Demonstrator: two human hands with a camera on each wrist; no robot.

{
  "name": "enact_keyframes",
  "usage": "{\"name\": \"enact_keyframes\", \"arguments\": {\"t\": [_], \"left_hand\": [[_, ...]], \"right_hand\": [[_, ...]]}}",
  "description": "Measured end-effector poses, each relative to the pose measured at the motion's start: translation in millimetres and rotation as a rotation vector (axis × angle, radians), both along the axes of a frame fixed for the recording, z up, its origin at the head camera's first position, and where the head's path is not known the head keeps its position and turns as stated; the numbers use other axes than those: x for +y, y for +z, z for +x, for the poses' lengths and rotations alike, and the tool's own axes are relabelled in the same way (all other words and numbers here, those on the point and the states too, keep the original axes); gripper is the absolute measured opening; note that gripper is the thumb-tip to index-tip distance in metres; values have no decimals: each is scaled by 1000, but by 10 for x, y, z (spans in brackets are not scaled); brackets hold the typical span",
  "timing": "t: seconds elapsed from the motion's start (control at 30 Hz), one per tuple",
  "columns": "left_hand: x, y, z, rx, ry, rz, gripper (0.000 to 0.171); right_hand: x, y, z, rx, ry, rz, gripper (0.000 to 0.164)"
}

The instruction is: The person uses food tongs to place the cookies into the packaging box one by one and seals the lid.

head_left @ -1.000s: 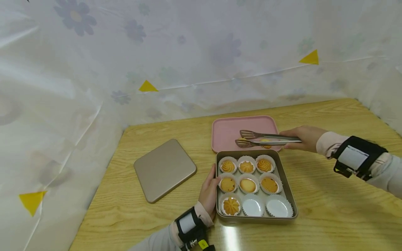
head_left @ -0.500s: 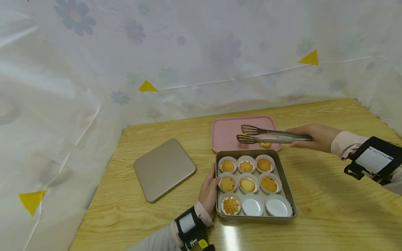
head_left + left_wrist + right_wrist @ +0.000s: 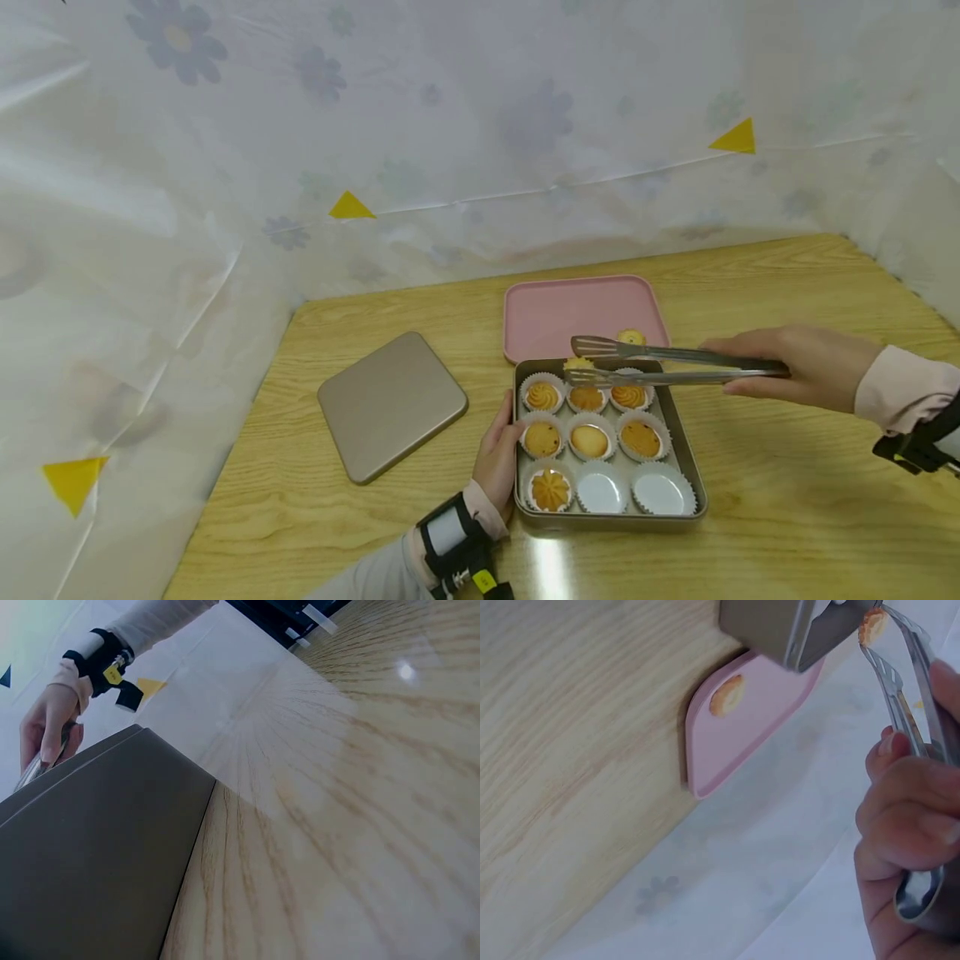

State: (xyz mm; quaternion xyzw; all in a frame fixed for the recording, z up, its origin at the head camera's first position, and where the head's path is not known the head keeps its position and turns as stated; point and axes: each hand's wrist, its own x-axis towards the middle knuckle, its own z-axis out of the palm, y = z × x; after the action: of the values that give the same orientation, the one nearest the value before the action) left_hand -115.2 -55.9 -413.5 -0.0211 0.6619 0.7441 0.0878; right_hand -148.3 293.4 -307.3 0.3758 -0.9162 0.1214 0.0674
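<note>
My right hand [image 3: 798,367] grips metal serving tongs [image 3: 690,377] with slotted ends. Between their tips is a small golden cookie [image 3: 872,627], held above the far edge of the square baking tin [image 3: 690,467]. My left hand [image 3: 497,462] rests along the tin's left wall, fingers straight, thumb at the rim; its own wrist view hides it. White paper cups fill the tin in rows. Several hold cookies, among them a plain oval one [image 3: 589,441] at the centre. Two front cups, the middle one [image 3: 602,489] and the right one [image 3: 663,491], contain no cookie.
Behind the tin lies a pink tray [image 3: 543,312], with one cookie [image 3: 632,337] near its right front corner. A flat beige-gold lid [image 3: 393,408] lies on the wooden table [image 3: 810,500] to the left. A floral sheet [image 3: 465,108] bounds the back and sides.
The tongs have picked a cookie off the pink tray and come toward me, over the tin's back edge. My right hand has shifted right and nearer; the left stays put.
</note>
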Motion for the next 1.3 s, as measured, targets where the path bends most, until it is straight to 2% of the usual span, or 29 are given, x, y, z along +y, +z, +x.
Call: {"name": "enact_keyframes", "arguments": {"t": [0.07,0.13,0.3,0.47,0.57,0.63,0.77,0.9,1.3], "left_hand": [[-1,-2,-1,3,0,-5,57],[-2,-5,-2,8,-1,-8,57],[-3,-10,2,21,-3,-3,57],[1,-10,2,18,-2,-5,57],[3,-8,3,13,0,-3,57],[3,-4,2,10,2,-5,57],[4,3,2,4,3,-5,57],[8,8,-2,-3,-1,-3,58],[14,4,-9,-9,2,22,58]], "right_hand": [[-1,-27,68,53,45,4,51],[-12,-42,144,53,79,11,50],[-37,-86,318,-50,122,28,47],[-20,-146,419,-94,168,9,46],[6,-164,465,-152,157,29,46],[23,-181,489,-153,142,62,47],[49,-206,528,-87,105,131,48],[70,-223,536,-29,112,150,48],[54,-245,530,-90,110,199,48]]}}
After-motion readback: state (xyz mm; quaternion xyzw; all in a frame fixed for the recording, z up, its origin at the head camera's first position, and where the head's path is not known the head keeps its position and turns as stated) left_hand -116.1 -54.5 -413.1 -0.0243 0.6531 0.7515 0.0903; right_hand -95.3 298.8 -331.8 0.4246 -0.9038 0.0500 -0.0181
